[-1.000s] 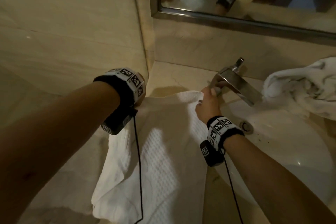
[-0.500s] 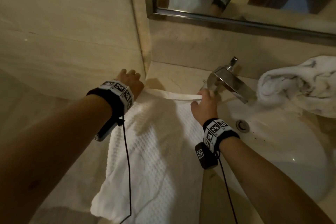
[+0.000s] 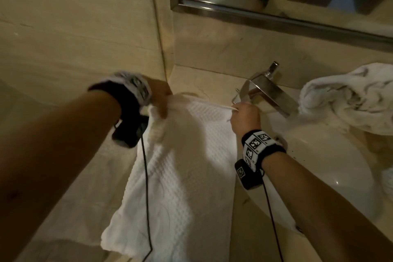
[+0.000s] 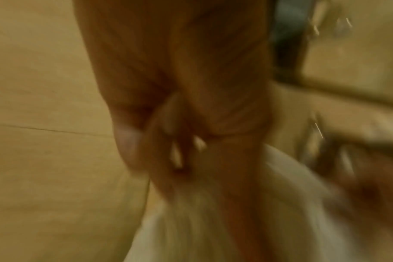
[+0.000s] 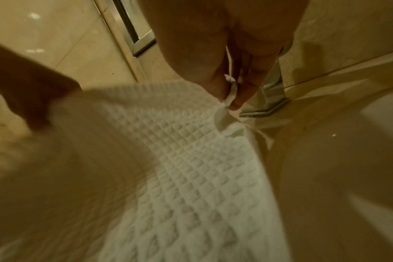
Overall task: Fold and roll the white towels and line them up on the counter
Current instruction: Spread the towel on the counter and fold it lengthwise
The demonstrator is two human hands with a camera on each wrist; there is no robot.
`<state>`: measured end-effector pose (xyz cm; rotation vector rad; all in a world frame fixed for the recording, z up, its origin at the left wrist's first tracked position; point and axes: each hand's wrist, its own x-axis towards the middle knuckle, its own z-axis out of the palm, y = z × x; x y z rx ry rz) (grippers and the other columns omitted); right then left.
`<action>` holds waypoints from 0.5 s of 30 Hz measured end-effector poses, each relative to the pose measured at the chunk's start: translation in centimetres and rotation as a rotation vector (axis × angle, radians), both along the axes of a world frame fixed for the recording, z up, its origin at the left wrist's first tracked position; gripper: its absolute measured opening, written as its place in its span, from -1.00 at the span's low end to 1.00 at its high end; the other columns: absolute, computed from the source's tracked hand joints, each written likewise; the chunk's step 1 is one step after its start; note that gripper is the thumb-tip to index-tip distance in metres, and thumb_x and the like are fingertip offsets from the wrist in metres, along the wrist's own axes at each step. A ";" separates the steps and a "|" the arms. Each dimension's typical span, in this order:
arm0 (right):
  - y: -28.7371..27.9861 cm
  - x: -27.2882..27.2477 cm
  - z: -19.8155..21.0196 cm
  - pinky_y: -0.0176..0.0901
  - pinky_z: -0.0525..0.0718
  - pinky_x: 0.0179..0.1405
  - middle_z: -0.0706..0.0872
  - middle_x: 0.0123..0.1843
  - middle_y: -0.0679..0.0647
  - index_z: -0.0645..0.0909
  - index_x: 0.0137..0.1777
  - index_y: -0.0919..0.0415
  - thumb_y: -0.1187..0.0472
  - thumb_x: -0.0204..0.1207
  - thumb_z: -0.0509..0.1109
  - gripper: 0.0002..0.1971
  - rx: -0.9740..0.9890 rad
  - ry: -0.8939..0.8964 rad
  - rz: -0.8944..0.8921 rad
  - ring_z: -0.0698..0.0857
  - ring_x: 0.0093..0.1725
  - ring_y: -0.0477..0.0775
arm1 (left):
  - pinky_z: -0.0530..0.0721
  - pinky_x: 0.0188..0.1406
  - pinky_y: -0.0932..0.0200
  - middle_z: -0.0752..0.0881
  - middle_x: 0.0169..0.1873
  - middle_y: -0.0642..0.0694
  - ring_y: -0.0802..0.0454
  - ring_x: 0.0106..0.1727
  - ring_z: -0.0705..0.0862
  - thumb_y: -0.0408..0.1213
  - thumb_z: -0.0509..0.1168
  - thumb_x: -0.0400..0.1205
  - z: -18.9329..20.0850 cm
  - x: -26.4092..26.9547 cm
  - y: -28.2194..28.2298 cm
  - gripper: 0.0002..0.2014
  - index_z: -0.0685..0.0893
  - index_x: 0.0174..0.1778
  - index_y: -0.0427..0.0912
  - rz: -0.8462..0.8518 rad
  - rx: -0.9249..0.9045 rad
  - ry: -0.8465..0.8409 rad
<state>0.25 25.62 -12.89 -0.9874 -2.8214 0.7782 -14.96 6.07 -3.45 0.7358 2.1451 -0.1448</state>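
Two hands hold the far edge of a white waffle towel spread on the beige counter — the left hand bunches its left corner in curled fingers; the right hand pinches the right corner between thumb and fingertips. Beside that hand stands a chrome faucet over the sink; a crumpled white towel lies farthest right.

Dim beige marble walls, steel-framed mirror

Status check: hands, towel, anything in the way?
Left hand and right hand each grip a far corner of the waffle towel. Towel unfolded, not rolled. Faucet close by right hand; crumpled towel beyond it.
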 end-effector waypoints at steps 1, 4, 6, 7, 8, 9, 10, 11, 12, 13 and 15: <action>0.0 0.1 0.2 0.02 0.65 0.19 0.69 0.20 0.29 0.67 0.26 0.28 0.31 0.64 0.25 -0.73 0.001 0.020 -0.035 0.67 0.20 0.28 | 0.64 -0.48 0.30 0.73 -0.35 -0.06 0.02 -0.35 0.65 -0.44 0.51 0.43 1.7 -0.2 0.8 -0.81 0.71 -0.09 -0.19 0.106 0.057 -0.181; -0.1 0.2 0.5 -0.04 0.62 0.03 0.71 0.12 0.29 0.65 0.22 0.25 0.24 0.70 0.16 -0.74 -0.071 0.044 -0.121 0.66 0.08 0.27 | 0.68 -0.36 0.22 0.71 -0.26 -0.12 0.05 -0.37 0.69 -0.44 0.49 0.44 4.7 -0.2 2.7 -0.82 0.68 -0.11 -0.19 0.148 0.070 -0.245; -0.3 -0.1 0.4 -0.09 0.61 -0.03 0.72 0.07 0.32 0.64 0.17 0.30 0.28 0.68 0.20 -0.78 -0.107 0.051 -0.148 0.68 0.04 0.28 | 0.68 -0.20 0.15 0.67 -0.26 -0.06 -0.02 -0.24 0.69 -0.31 0.51 0.44 3.4 -0.7 2.8 -0.83 0.65 -0.15 -0.10 0.033 0.051 0.058; -0.3 -0.2 0.2 -0.06 0.66 0.02 0.73 0.06 0.32 0.63 0.17 0.31 0.32 0.62 0.29 -0.82 -0.110 0.050 -0.156 0.70 0.06 0.29 | 0.69 -0.12 0.11 0.67 -0.26 -0.07 -0.08 -0.17 0.69 -0.28 0.50 0.44 2.5 -0.9 2.6 -0.84 0.63 -0.21 -0.14 -0.030 0.044 0.205; -0.3 -0.3 -0.1 -0.02 0.70 0.07 0.74 0.05 0.30 0.60 0.19 0.29 0.34 0.55 0.41 -0.77 -0.127 0.048 -0.171 0.72 0.08 0.29 | 0.71 -0.05 0.06 0.68 -0.26 -0.13 -0.13 -0.15 0.71 -0.28 0.48 0.44 1.3 -0.9 2.3 -0.82 0.61 -0.27 -0.26 -0.101 0.043 0.324; -0.4 -0.4 -0.2 0.02 0.72 0.11 0.74 0.05 0.29 0.58 0.21 0.27 0.37 0.49 0.48 -0.70 -0.142 0.064 -0.182 0.73 0.09 0.27 | 0.73 -0.01 0.00 0.69 -0.26 -0.18 -0.18 -0.15 0.71 -0.28 0.43 0.45 0.1 -1.0 1.9 -0.77 0.59 -0.22 -0.39 -0.170 0.029 0.439; -0.4 -0.5 -0.4 0.06 0.72 0.13 0.73 0.07 0.30 0.57 0.23 0.27 0.40 0.48 0.47 -0.67 -0.159 0.087 -0.182 0.73 0.10 0.27 | 0.73 -0.01 -0.01 0.70 -0.23 -0.20 -0.20 -0.13 0.71 -0.29 0.39 0.47 -0.8 -0.9 1.5 -0.85 0.65 -0.17 -0.31 -0.198 0.003 0.519; -0.5 -0.5 -0.5 0.09 0.72 0.14 0.72 0.11 0.31 0.56 0.26 0.27 0.44 0.52 0.40 -0.68 -0.183 0.127 -0.177 0.73 0.11 0.26 | 0.71 0.00 0.02 0.72 -0.13 -0.20 -0.21 -0.06 0.72 -0.30 0.34 0.53 -1.7 -0.7 1.2 -0.86 0.68 -0.07 -0.27 -0.213 -0.020 0.569; -0.5 -0.7 -0.6 0.09 0.71 0.16 0.69 0.16 0.31 0.55 0.28 0.28 0.47 0.56 0.32 -0.69 -0.203 0.156 -0.177 0.72 0.13 0.25 | 0.68 0.00 0.05 0.73 -0.02 -0.21 -0.22 0.03 0.73 -0.31 0.28 0.58 -2.5 -0.6 1.1 -0.83 0.70 0.04 -0.23 -0.205 -0.069 0.570; -0.6 -0.8 -0.7 0.06 0.70 0.18 0.65 0.22 0.31 0.54 0.30 0.28 0.46 0.61 0.24 -0.70 -0.201 0.182 -0.174 0.71 0.16 0.24 | 0.66 -0.01 0.04 0.73 0.05 -0.23 -0.22 0.08 0.72 -0.34 0.23 0.62 -3.5 -0.7 0.9 -0.79 0.71 0.11 -0.22 -0.203 -0.068 0.561; -0.9 -1.1 -1.2 -0.14 0.61 0.17 0.55 0.32 0.27 0.53 0.34 0.27 0.37 0.69 0.15 -0.73 -0.098 0.147 -0.098 0.64 0.22 0.21 | 0.67 0.00 0.03 0.71 0.08 -0.25 -0.24 0.09 0.71 -0.38 0.18 0.63 -4.3 -1.1 0.4 -0.76 0.69 0.15 -0.25 -0.192 -0.041 0.539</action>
